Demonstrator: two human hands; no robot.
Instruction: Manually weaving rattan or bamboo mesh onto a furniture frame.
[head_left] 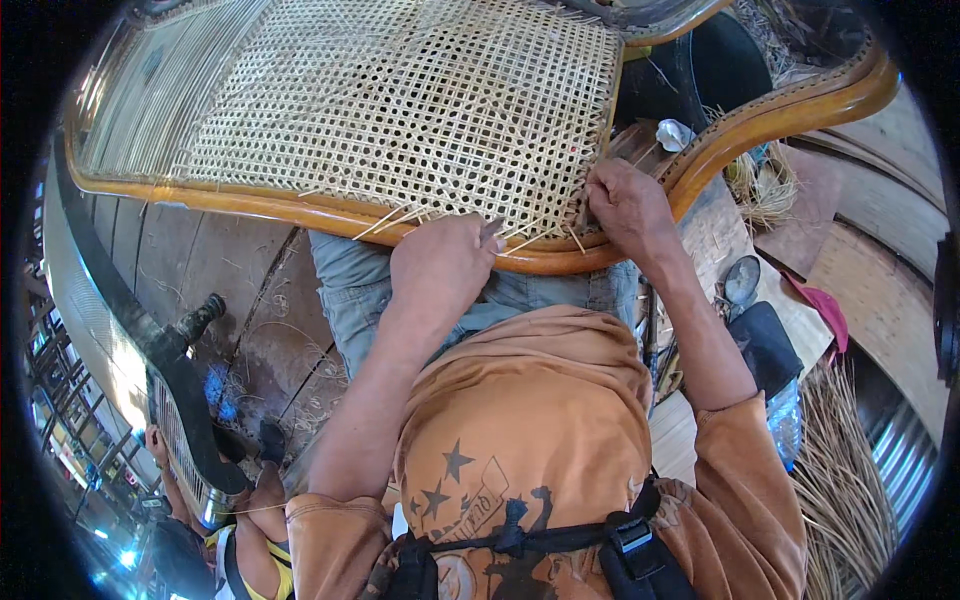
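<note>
Across my lap lies a curved, varnished wooden furniture frame (330, 212) filled with a woven cane panel (420, 110). Loose cane ends (392, 218) stick out over the near rail. My left hand (440, 262) is closed at that rail, gripping a short, dark, pointed tool (490, 229) whose handle is hidden in the fist. At the panel's right corner my right hand (632, 208) is closed, its fingertips pinching at the edge of the weave. A thin cane strand (646, 155) shows beside its knuckles; the fingers hide where it runs.
Wooden planks (180, 260) with cane scraps lie left. Another dark-framed cane piece (130, 320) stands there, with a seated person (255, 530) below it. On the right are a bundle of cane strips (845, 480), a round metal-rimmed object (741, 280), a dark pouch (768, 345) and a black container (725, 65).
</note>
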